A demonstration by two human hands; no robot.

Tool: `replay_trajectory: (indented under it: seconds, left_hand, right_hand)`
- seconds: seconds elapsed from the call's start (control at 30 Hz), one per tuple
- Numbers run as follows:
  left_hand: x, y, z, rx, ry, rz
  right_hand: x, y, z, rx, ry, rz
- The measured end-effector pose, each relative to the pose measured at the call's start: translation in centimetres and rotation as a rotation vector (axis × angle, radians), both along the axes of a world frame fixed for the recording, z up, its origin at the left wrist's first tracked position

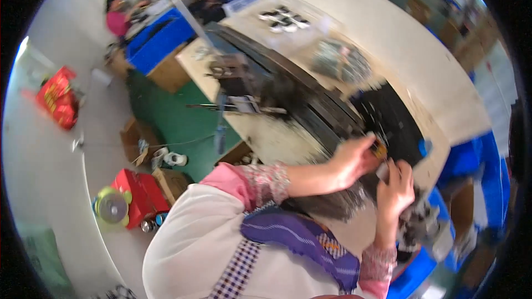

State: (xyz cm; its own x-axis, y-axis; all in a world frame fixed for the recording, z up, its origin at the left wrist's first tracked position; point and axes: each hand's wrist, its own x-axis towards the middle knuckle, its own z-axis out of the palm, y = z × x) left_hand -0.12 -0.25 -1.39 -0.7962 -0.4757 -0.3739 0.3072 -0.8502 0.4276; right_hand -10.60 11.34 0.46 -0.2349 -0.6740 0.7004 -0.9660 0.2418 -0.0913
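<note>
My left hand reaches over the bench from the left, its fingers curled beside a small yellowish round piece. Blur hides whether that piece is fully in its grip. Close by, my right hand pinches a small whitish piece between thumb and fingers. The two hands are nearly touching, just past the near end of a long dark metal machine. Beyond them lies a black mat. Under my left forearm is a greyish heap of thin parts, smeared by motion.
A clear bag of parts and a tray of black-and-white round pieces stand at the back. Blue bins are at the right. Left on the floor are a red box and cartons. Another person sits far left.
</note>
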Motion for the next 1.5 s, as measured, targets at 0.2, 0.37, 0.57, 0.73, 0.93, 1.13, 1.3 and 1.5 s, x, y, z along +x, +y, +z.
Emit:
replay_trajectory:
  seconds: [0.2,0.37,0.57,0.73,0.93,1.13,1.3,1.5]
  left_hand:
    - [0.5,0.9,1.6,0.039,0.033,0.029]
    - [-0.3,0.8,0.4,0.120,0.124,0.004]
    - [0.7,0.2,1.5,0.099,0.119,0.070]
    - [1.0,0.0,0.4,0.124,0.245,-0.011]
    - [0.9,-0.2,-3.1,0.254,0.775,-0.165]
    - [1.0,1.1,1.2,0.124,0.273,0.034]
    - [1.3,0.8,1.5,0.109,0.227,0.082]
    - [1.5,0.7,1.7,0.026,0.156,0.100]
  right_hand:
    - [-1.0,-0.2,1.4,0.096,0.027,0.113]
    - [-1.6,0.1,3.0,0.292,-0.163,0.089]
    - [-1.6,-0.3,6.0,0.231,-0.427,0.187]
    - [0.4,-1.2,4.6,0.062,-0.599,0.281]
    - [0.6,-2.7,3.7,0.118,-0.258,0.256]
    - [-3.3,-3.6,4.2,0.076,-0.733,0.298]
    - [-2.7,-4.8,4.2,0.176,-0.731,0.334]
    - [-3.8,-3.9,5.0,0.260,-0.645,0.335]
